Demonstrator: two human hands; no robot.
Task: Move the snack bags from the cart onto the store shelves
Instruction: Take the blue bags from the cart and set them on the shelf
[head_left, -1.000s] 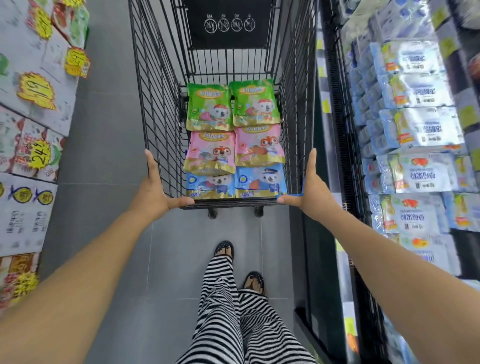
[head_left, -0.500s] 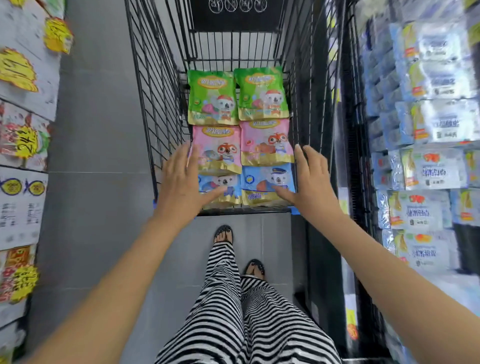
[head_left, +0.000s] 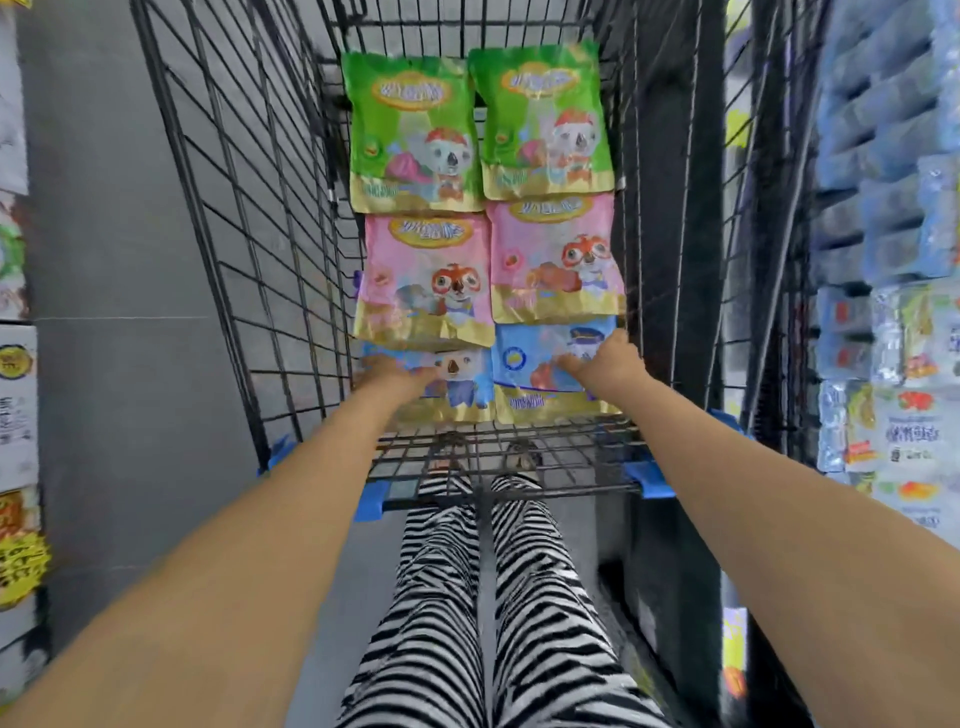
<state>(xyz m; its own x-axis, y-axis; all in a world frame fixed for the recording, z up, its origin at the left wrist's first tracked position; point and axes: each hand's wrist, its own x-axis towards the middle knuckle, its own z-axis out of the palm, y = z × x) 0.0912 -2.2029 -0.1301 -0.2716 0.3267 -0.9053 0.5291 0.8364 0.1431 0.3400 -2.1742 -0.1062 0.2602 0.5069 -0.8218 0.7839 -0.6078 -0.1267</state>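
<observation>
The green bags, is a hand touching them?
No, both hands rest on the blue bags nearest the person; the green bags lie untouched at the far end.

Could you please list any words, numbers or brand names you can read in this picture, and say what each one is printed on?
None can be read.
Snack bags in the cart: gold logo lettering, blurred.
Shelf packs on the right: print too blurred.
Yellow price tags on the left: smeared, unreadable.

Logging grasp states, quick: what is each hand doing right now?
Left hand: on the left blue snack bag; grip cannot be told.
Right hand: on the right blue snack bag; grip cannot be told.
</observation>
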